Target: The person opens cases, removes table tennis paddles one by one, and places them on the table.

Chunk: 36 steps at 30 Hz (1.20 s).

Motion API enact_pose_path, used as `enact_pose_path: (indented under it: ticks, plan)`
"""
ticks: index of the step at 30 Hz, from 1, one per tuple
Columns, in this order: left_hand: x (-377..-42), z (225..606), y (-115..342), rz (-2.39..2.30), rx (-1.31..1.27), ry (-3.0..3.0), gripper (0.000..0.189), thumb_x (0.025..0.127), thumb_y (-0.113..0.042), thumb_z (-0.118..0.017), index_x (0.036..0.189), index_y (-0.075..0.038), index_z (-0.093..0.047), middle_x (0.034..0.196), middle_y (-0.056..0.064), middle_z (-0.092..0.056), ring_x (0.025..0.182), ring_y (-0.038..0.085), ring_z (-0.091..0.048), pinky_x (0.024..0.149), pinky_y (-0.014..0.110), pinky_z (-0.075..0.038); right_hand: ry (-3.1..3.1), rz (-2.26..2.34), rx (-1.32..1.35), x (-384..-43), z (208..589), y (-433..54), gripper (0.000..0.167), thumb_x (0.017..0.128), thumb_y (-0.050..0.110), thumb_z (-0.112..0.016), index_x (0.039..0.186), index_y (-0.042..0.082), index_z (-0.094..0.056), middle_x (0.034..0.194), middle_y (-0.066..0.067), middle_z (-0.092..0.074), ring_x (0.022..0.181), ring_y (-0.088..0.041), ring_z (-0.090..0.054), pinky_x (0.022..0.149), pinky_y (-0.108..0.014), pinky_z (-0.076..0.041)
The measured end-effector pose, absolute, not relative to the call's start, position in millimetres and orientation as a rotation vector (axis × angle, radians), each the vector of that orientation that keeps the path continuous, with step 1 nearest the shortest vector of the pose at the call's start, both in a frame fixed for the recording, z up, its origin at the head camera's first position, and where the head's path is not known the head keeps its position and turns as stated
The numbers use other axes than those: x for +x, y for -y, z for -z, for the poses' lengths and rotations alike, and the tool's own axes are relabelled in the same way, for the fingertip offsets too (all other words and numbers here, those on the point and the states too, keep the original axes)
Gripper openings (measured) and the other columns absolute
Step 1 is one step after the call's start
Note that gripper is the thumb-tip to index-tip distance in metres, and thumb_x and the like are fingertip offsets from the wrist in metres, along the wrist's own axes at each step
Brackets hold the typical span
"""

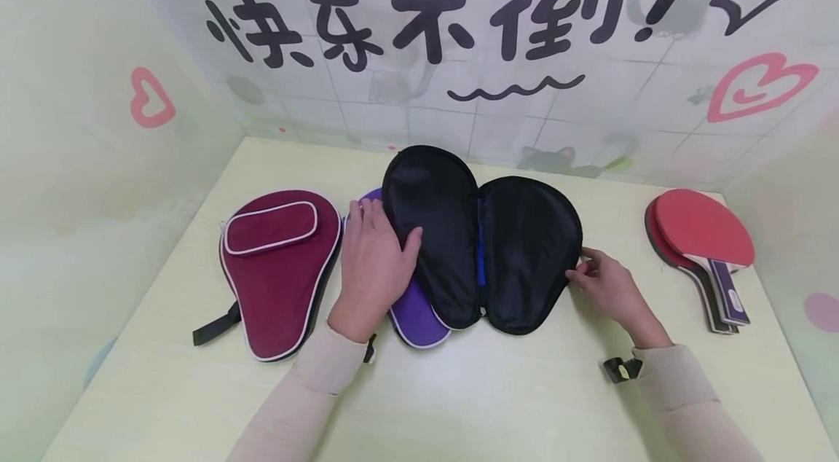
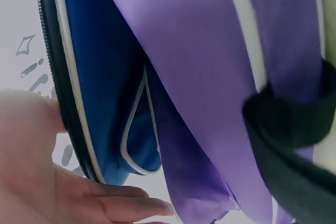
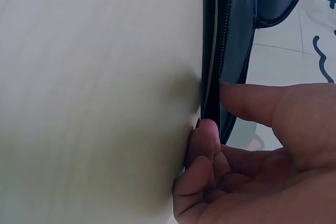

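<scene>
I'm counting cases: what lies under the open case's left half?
A purple case, its lower end showing. The open case covers its middle, so anything else beneath is hidden.

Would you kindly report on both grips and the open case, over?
Left grip fingers straight, at left half of open case; right grip pinching its right edge. Case spread, black lining showing. Purple case partly covered by left half.

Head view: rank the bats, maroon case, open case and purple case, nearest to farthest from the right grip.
From the right grip:
1. Open case: pinched at its right edge.
2. Bats: off to the right.
3. Purple case: left, partly hidden by the open case.
4. Maroon case: far left.
</scene>
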<state>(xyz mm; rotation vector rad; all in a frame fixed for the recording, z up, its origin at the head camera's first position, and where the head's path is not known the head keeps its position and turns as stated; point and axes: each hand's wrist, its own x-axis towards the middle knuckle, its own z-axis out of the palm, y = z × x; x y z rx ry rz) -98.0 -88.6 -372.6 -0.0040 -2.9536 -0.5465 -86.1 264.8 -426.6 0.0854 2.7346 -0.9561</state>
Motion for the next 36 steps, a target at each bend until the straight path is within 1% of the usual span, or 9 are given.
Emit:
enact_pose_path:
  ticks: [7, 14, 17, 20, 22, 24, 27, 31, 36]
  plan:
    - [-98, 370, 72, 0.638, -0.127, 2.861, 0.078, 0.102, -0.041, -0.057, 0.151, 0.014, -0.034, 0.156, 0.031, -0.042, 0.152, 0.046, -0.033, 0.127, 0.049, -0.028, -2.738, 0.961, 0.071, -89, 430, -263, 0.061, 0.099, 0.016, -0.064, 0.145, -0.015, -0.041, 0.101, -0.018, -0.063, 0.1, -0.034, -0.062, 0.08, -0.035, -0.05]
    - [-90, 365, 34, 0.677, -0.31, 2.87, 0.083, 0.101, -0.038, -0.059, 0.156, 0.013, -0.023, 0.162, 0.028, -0.034, 0.153, 0.042, -0.033, 0.125, 0.048, -0.031, -2.743, 0.955, 0.073, -86, 431, -264, 0.06, 0.1, 0.016, -0.064, 0.144, -0.015, -0.041, 0.101, -0.018, -0.064, 0.098, -0.033, -0.062, 0.081, -0.036, -0.049]
    - [-83, 366, 19, 0.722, -0.371, 2.896, 0.086, 0.1, -0.037, -0.06, 0.159, 0.009, -0.018, 0.164, 0.026, -0.031, 0.147, 0.04, -0.043, 0.118, 0.049, -0.042, -2.747, 0.97, 0.076, -86, 431, -263, 0.06, 0.099, 0.016, -0.065, 0.145, -0.015, -0.042, 0.101, -0.019, -0.065, 0.097, -0.032, -0.062, 0.078, -0.032, -0.048]
    - [-74, 369, 4, 0.777, -0.429, 2.925, 0.087, 0.099, -0.034, -0.062, 0.161, 0.003, -0.014, 0.166, 0.023, -0.03, 0.132, 0.038, -0.059, 0.099, 0.048, -0.056, -2.748, 0.986, 0.087, -85, 431, -262, 0.06, 0.099, 0.014, -0.065, 0.145, -0.015, -0.041, 0.103, -0.02, -0.065, 0.097, -0.032, -0.063, 0.074, -0.029, -0.047]
    - [-67, 373, -4, 0.813, -0.469, 2.966, 0.087, 0.099, -0.032, -0.062, 0.163, 0.0, -0.011, 0.166, 0.021, -0.03, 0.126, 0.036, -0.064, 0.09, 0.048, -0.06, -2.752, 0.997, 0.095, -85, 431, -262, 0.06, 0.099, 0.013, -0.065, 0.146, -0.015, -0.041, 0.103, -0.02, -0.066, 0.097, -0.032, -0.063, 0.073, -0.028, -0.047]
    - [-59, 377, -12, 0.847, -0.515, 3.017, 0.087, 0.099, -0.03, -0.061, 0.164, -0.003, -0.009, 0.167, 0.021, -0.028, 0.128, 0.036, -0.064, 0.088, 0.049, -0.061, -2.762, 1.005, 0.098, -84, 431, -262, 0.059, 0.098, 0.012, -0.065, 0.145, -0.015, -0.042, 0.103, -0.02, -0.066, 0.097, -0.032, -0.064, 0.072, -0.027, -0.047]
    - [-50, 384, -23, 0.864, -0.572, 3.102, 0.086, 0.1, -0.029, -0.059, 0.164, -0.007, -0.007, 0.168, 0.022, -0.026, 0.136, 0.039, -0.057, 0.093, 0.05, -0.06, -2.785, 1.02, 0.092, -84, 431, -262, 0.057, 0.098, 0.011, -0.065, 0.145, -0.015, -0.044, 0.102, -0.021, -0.067, 0.098, -0.034, -0.066, 0.072, -0.024, -0.048]
    - [-41, 394, -37, 0.689, -0.641, 3.18, 0.08, 0.102, -0.035, -0.057, 0.164, -0.009, -0.013, 0.166, 0.021, -0.03, 0.135, 0.045, -0.056, 0.091, 0.05, -0.061, -2.792, 1.05, 0.091, -84, 432, -263, 0.055, 0.098, 0.008, -0.063, 0.144, -0.015, -0.044, 0.102, -0.021, -0.066, 0.099, -0.036, -0.067, 0.069, -0.021, -0.049]
    - [-34, 403, -51, 0.259, -0.707, 3.144, 0.071, 0.102, -0.048, -0.056, 0.159, -0.011, -0.035, 0.159, 0.018, -0.046, 0.129, 0.044, -0.062, 0.086, 0.045, -0.062, -2.792, 1.05, 0.066, -83, 432, -265, 0.047, 0.099, 0.008, -0.061, 0.139, -0.013, -0.05, 0.1, -0.02, -0.065, 0.092, -0.031, -0.065, 0.067, -0.022, -0.049]
